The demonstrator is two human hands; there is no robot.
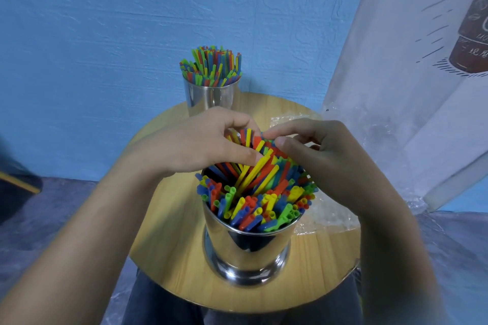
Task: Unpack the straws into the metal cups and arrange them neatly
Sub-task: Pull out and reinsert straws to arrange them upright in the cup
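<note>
Nearest the camera, the front metal cup (248, 248) stood on the worktop (169, 258) full of straws (253, 192), whose leaning central bundle the left hand (200, 145) gripped with curled fingers and the right hand (330, 158) pinched at the tips, probably to stand it upright, with clear wrapping (290, 120) lying at right.

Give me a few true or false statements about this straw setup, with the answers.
1. Two metal cups, a near cup and a far cup, stand on the wooden table. True.
2. The far cup is empty. False: it holds a bunch of straws.
3. Both the left hand and right hand touch the near cup's straws. True.
4. The clear wrapper lies left of the near cup. False: it lies to its right.
</note>
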